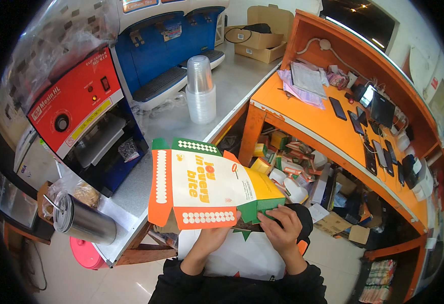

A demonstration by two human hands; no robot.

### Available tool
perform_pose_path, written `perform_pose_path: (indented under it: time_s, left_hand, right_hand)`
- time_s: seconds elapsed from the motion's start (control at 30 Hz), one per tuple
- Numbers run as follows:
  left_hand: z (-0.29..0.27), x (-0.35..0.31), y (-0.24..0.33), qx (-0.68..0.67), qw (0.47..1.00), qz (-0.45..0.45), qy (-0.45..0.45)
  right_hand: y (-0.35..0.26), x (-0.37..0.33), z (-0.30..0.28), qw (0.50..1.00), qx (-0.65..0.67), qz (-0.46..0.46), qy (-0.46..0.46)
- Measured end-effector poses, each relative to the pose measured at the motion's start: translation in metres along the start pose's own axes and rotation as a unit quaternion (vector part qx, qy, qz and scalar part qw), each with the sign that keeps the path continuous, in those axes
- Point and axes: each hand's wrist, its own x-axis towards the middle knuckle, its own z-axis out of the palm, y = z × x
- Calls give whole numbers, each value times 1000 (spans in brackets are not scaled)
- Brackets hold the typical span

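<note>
A partly unfolded cardboard food box in white, orange, yellow and green is held up before my body, printed face upward. Under its near orange flap is my left hand, gripping the lower edge with its fingertips hidden behind the card. At the box's right end my right hand pinches the green end panel, where the card is bent into a corner. The flaps on the left and far sides stick outward. Below the box, a white sheet-like thing with green marks lies over my lap.
At left stand a red cup-sealing machine and a steel tumbler with a straw, near the metal counter's edge. Stacked clear plastic cups stand farther back. The orange desk at right carries several phones; small cartons are heaped beneath it.
</note>
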Motion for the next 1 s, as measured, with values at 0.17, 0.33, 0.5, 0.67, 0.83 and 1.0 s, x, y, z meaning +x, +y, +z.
perform_pose_path:
  time_s: [0.17, 0.33, 0.5, 0.67, 0.83, 1.0]
  left_hand:
    - [17, -4, 6, -80, 995, 56, -3]
    - [10, 9, 0, -123, 989, 69, 42]
    - [6, 19, -21, 6, 983, 158, 98]
    - [21, 15, -29, 217, 929, 260, 146]
    - [7, -16, -14, 272, 947, 169, -7]
    - [-19, -29, -3, 105, 987, 61, -105]
  right_hand:
    - [-3, 1, 4, 999, -25, -30, 0]
    - [0, 9, -3, 997, 67, 26, 18]
    - [0, 14, -7, 969, 184, 162, 43]
    - [-8, 13, 0, 919, 287, 242, 119]
    - [-19, 13, 9, 916, 285, 258, 118]
    - [-19, 8, 9, 930, 256, 244, 100]
